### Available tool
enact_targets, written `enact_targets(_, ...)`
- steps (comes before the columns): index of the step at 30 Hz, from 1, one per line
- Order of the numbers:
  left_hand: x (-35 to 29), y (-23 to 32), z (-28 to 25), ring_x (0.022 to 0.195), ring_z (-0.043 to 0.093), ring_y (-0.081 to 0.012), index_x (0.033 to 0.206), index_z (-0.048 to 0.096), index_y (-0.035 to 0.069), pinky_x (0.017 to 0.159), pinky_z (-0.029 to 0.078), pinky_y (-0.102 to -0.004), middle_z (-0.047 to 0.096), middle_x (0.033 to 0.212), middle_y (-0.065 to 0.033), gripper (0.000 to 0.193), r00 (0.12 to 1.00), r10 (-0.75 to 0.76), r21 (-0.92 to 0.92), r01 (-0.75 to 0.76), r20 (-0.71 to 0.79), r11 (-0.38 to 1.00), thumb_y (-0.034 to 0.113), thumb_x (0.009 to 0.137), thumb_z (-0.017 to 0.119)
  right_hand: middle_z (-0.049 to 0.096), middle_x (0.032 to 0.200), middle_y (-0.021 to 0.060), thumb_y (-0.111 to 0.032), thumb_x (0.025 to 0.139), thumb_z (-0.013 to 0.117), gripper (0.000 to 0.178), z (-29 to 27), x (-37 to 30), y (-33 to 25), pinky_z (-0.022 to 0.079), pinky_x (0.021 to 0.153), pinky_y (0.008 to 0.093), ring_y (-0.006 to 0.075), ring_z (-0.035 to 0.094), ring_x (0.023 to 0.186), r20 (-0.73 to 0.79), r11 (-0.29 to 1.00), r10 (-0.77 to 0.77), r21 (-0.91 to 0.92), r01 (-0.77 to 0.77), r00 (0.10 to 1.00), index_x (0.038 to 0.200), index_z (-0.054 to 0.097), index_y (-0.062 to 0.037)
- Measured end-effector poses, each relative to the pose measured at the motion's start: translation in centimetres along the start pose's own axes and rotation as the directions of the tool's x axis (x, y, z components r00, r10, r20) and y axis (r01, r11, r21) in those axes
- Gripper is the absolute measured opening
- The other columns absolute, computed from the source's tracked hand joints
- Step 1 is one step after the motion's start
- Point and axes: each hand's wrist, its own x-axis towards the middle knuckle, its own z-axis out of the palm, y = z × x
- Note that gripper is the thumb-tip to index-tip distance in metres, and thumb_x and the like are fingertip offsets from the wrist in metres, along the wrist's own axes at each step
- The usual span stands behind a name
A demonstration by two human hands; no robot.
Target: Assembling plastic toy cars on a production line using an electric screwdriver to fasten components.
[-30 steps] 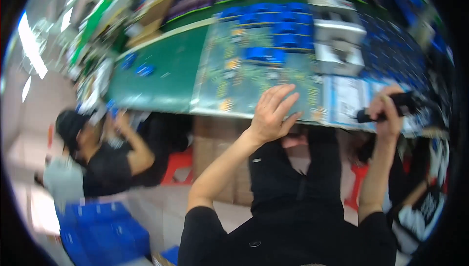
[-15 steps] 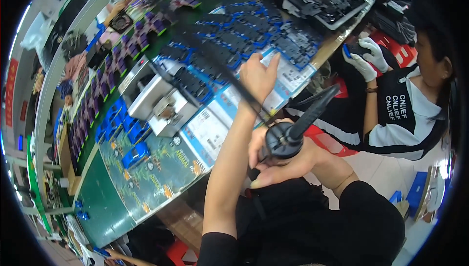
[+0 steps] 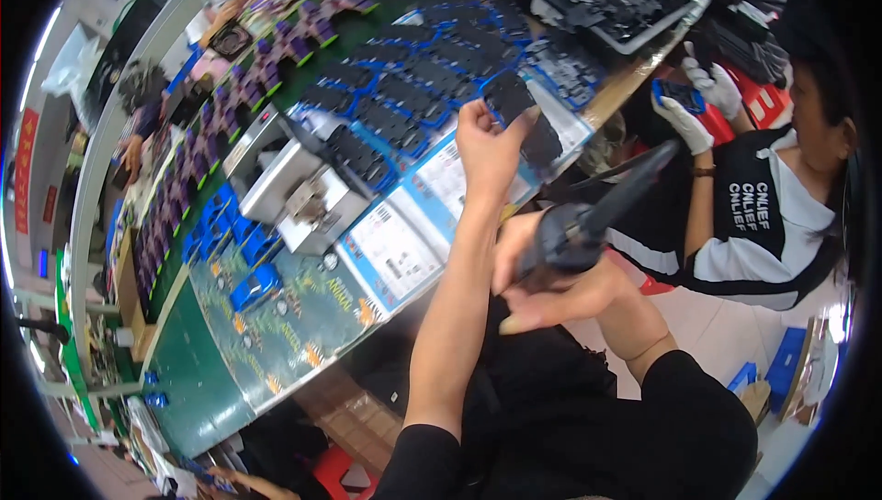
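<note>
My left hand (image 3: 489,146) is closed on the near edge of a dark flat plastic part (image 3: 524,114), tilted up over printed blue-and-white cardboard (image 3: 432,183). Close below it, my right hand (image 3: 574,293) grips a black electric screwdriver (image 3: 562,235). The tool is blurred, and its tip cannot be made out. Beyond my left hand lie several rows of black-and-blue plastic parts (image 3: 413,82).
A white metal device (image 3: 308,192) stands on the bench, with blue toy car bodies (image 3: 255,289) beside it. Purple parts (image 3: 193,146) line the far side. A tray (image 3: 634,41) holds black pieces. At right a gloved co-worker (image 3: 763,188) handles a blue part.
My left hand has picked up a dark plastic part from the rows and tilted it up. My right hand has moved slightly up and right with the screwdriver.
</note>
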Motion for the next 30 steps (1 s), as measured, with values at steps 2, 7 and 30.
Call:
enact_targets(2,-3.9,2.8,-4.1,0.091,0.065,-0.014,0.116,0.055,-0.001,0.081,0.054,-0.029,0.068,0.108,-0.0096,0.042,1.0,-0.022,-0.241,0.02,-0.01,0.97,0.007,0.083,0.08,0.057,0.066,0.0056,-0.007,0.073,0.083,0.031,-0.5,-0.8,0.8,0.047,0.053,0.0251,0.0126,0.06,0.059,-0.076,0.999,-0.046,-0.004,0.046,0.996,0.093,0.061,0.0033)
enact_targets(7,-13.1,6.0,-15.4,0.098,0.069,-0.028,0.122,0.054,0.007,0.081,0.059,-0.0496,0.067,0.113,-0.0122,0.036,0.907,-0.185,-0.411,0.015,-0.378,0.912,0.036,0.102,0.058,0.05,0.062,0.0065,-0.017,0.087,0.07,0.027,0.8,3.2,1.3,0.048,0.048,0.0296,0.0158,0.051,0.048,-0.007,0.961,-0.253,0.116,0.252,0.968,0.093,0.051,0.0002)
enact_targets(30,-16.8,6.8,-23.2,0.08,0.071,-0.0242,0.116,0.052,0.004,0.066,0.062,-0.0406,0.068,0.1,-0.0129,0.024,0.92,-0.249,-0.507,0.066,-0.304,0.86,0.022,0.101,0.059,0.054,0.051,-0.0032,-0.012,0.088,0.076,0.031,15.7,20.0,6.2,0.036,0.044,0.0242,0.0043,0.048,0.046,0.234,0.736,-0.58,-0.261,0.625,0.781,0.063,0.06,-0.0044)
